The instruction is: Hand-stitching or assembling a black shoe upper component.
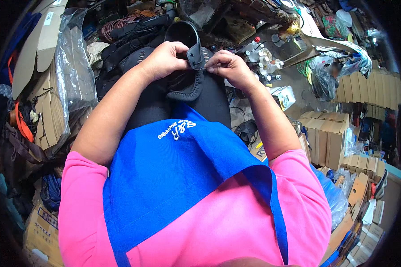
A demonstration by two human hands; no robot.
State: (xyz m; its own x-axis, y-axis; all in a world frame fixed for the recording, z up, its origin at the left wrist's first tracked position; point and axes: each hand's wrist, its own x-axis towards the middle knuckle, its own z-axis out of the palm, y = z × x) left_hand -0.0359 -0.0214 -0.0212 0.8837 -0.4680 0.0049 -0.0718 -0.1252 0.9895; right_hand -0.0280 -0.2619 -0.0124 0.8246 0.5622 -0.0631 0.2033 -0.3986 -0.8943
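Observation:
Over my lap is a black shoe-like leather piece (185, 89), with a looped strap (194, 52) at its far end and heavy stitching along its near rim. My left hand (167, 60) is closed on its left side, thumb and fingers gripping near the strap's end. On the other side, my right hand (229, 66) is pinched close to the strap's joint. Whatever lies between those fingertips is too small to make out. A blue apron (178, 178) covers my front, below the piece.
At left stand flat cardboard sheets (49, 107) with clear plastic over them. Several small bottles (265, 60) are on the floor beyond my right hand, near a white container (283, 97). Cardboard boxes (327, 135) are stacked at right. A dark bundle (120, 53) lies beyond my left arm.

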